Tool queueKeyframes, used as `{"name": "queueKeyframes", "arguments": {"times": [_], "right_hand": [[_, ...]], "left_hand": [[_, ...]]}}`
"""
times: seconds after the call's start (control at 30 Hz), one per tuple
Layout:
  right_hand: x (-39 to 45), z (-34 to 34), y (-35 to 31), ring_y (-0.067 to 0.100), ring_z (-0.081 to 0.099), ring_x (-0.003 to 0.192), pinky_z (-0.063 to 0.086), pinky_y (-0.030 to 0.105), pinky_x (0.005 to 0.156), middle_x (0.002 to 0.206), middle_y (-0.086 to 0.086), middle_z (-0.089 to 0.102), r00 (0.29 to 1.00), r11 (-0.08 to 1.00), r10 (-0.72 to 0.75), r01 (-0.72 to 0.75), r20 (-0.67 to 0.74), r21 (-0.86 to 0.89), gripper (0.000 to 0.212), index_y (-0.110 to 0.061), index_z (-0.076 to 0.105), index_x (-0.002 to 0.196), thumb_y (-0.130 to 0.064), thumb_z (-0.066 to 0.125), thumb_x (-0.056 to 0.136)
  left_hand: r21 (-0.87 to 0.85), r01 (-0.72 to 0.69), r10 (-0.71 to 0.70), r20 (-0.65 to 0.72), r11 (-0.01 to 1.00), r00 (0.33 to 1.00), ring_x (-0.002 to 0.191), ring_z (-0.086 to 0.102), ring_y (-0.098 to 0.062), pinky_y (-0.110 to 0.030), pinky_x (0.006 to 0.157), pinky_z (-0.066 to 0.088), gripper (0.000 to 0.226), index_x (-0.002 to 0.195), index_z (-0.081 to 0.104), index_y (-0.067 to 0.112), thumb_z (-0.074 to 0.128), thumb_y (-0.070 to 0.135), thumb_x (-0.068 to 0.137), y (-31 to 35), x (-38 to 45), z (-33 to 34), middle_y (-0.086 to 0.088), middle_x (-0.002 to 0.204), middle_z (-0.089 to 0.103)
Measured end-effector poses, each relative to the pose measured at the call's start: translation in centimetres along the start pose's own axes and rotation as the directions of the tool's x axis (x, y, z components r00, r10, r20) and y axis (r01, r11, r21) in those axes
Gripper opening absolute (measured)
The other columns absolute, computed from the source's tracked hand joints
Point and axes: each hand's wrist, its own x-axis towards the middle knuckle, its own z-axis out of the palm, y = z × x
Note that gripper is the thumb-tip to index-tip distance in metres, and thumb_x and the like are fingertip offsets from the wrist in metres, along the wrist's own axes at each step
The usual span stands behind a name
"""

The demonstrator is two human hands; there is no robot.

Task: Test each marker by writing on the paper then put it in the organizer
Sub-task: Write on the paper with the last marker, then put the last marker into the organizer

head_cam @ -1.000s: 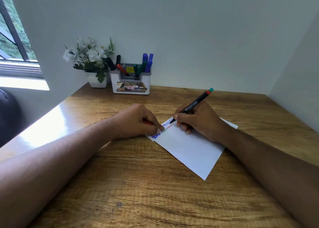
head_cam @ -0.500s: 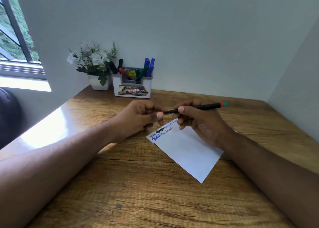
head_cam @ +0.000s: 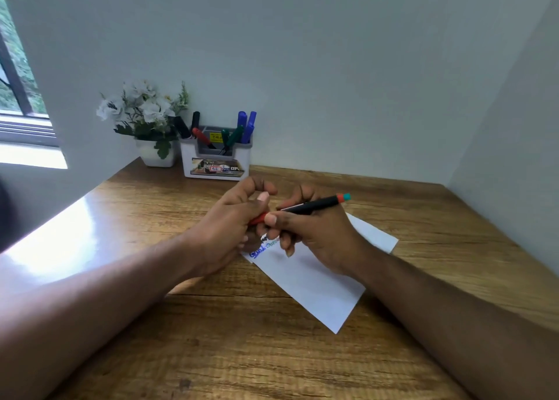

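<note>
Right hand [head_cam: 314,233] fingers pinching one black marker [head_cam: 311,205], red-teal end, above paper [head_cam: 317,281]; left hand [head_cam: 233,221] fingers gripping red cap [head_cam: 257,219] at its tip; organizer [head_cam: 216,160] behind paper holding about seven markers.

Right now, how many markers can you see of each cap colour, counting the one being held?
Black markers: 2
Red marker in the organizer: 1
Green markers: 2
Blue markers: 3
Held marker, red cap: 1
Total: 9
</note>
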Motion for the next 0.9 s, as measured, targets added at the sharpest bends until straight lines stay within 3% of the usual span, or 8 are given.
{"name": "queueKeyframes", "arguments": {"times": [0.2, 0.3, 0.4, 0.47, 0.57, 0.67, 0.77, 0.9], "right_hand": [[0.4, 0.0, -0.8, 0.020, 0.058, 0.051, 0.047, 0.029, 0.046, 0.065, 0.010, 0.066, 0.999, 0.993, -0.034, 0.032, -0.012, -0.114, 0.005, -0.008, 0.064, 0.089, -0.003, 0.065, 0.088], [0.8, -0.9, -0.7, 0.015, 0.066, 0.070, 0.056, 0.028, 0.057, 0.078, 0.002, 0.070, 0.998, 0.963, -0.036, 0.020, -0.057, -0.268, 0.014, -0.016, 0.070, 0.096, -0.007, 0.067, 0.086], [2.1, -2.7, -0.7, 0.009, 0.065, 0.101, 0.055, 0.031, 0.082, 0.113, -0.005, 0.068, 0.975, 0.644, -0.107, 0.219, 0.197, -0.733, 0.039, -0.026, 0.064, 0.119, -0.006, 0.068, 0.086], [3.4, -3.3, -1.2, 0.000, 0.054, 0.114, 0.047, 0.014, 0.088, 0.130, -0.016, 0.056, 0.962, 0.500, 0.039, 0.216, 0.271, -0.838, 0.061, -0.037, 0.051, 0.132, 0.001, 0.064, 0.087], [5.7, -2.6, -1.8, 0.001, 0.054, 0.116, 0.046, 0.015, 0.092, 0.130, -0.018, 0.057, 0.938, 0.691, 0.217, 0.049, 0.271, -0.721, 0.075, -0.047, 0.051, 0.129, 0.014, 0.052, 0.086], [7.9, -1.3, -2.1, 0.007, 0.067, 0.099, 0.052, 0.023, 0.088, 0.104, -0.008, 0.074, 0.970, 0.907, 0.134, -0.038, 0.202, -0.419, 0.048, -0.032, 0.068, 0.110, 0.009, 0.059, 0.086], [10.9, 0.4, -2.3, 0.012, 0.070, 0.084, 0.057, 0.028, 0.079, 0.086, -0.001, 0.075, 0.990, 0.922, -0.139, 0.121, -0.021, -0.367, 0.024, -0.017, 0.073, 0.089, 0.005, 0.069, 0.080], [14.7, 2.9, -3.1, 0.020, 0.071, 0.079, 0.059, 0.032, 0.072, 0.089, 0.011, 0.070, 0.902, 0.805, -0.412, 0.296, -0.126, -0.514, 0.045, -0.023, 0.045, 0.102, 0.003, 0.072, 0.078]], "left_hand": [[0.034, -0.060, 0.059, 0.013, 0.998, 0.998, 0.052, 0.046, -0.020, -0.028, 0.047, 0.034, 0.020, 0.115, 0.048, 0.022, 0.032, 0.025, 0.103, 0.6, 0.5, 0.1, -0.013, 0.069, 0.056], [0.117, -0.138, 0.158, -0.180, 0.983, 0.971, 0.078, 0.060, -0.025, -0.038, 0.062, 0.049, 0.021, 0.118, 0.049, 0.029, 0.037, 0.031, 0.101, 1.2, 1.3, -2.1, -0.006, 0.095, 0.064], [0.366, -0.126, 0.298, -0.461, 0.922, 0.836, 0.077, 0.056, -0.022, -0.038, 0.063, 0.049, 0.019, 0.115, 0.054, 0.028, 0.052, 0.021, 0.097, 1.0, 2.0, -6.7, -0.002, 0.093, 0.061], [0.431, -0.065, 0.315, -0.539, 0.900, 0.782, 0.072, 0.052, -0.020, -0.037, 0.064, 0.048, 0.020, 0.110, 0.057, 0.028, 0.058, 0.017, 0.094, 0.6, 2.2, -8.9, 0.002, 0.085, 0.058], [0.433, 0.001, 0.269, -0.561, 0.901, 0.783, 0.069, 0.054, -0.012, -0.033, 0.065, 0.051, 0.024, 0.115, 0.057, 0.026, 0.059, 0.018, 0.093, 0.3, 2.4, -9.8, 0.005, 0.085, 0.058], [0.417, 0.029, 0.231, -0.560, 0.909, 0.796, 0.065, 0.053, -0.008, -0.023, 0.058, 0.044, 0.024, 0.113, 0.057, 0.028, 0.060, 0.018, 0.092, 0.0, 2.7, -10.0, 0.004, 0.089, 0.060], [0.374, 0.026, 0.206, -0.566, 0.927, 0.798, 0.066, 0.053, -0.008, -0.023, 0.058, 0.044, 0.024, 0.112, 0.059, 0.027, 0.061, 0.016, 0.091, -0.1, 2.7, -10.4, 0.003, 0.092, 0.061], [0.369, 0.020, 0.206, -0.561, 0.929, 0.802, 0.066, 0.052, -0.011, -0.027, 0.059, 0.045, 0.024, 0.109, 0.060, 0.027, 0.062, 0.014, 0.089, -0.1, 2.8, -10.4, 0.000, 0.091, 0.062]]}}
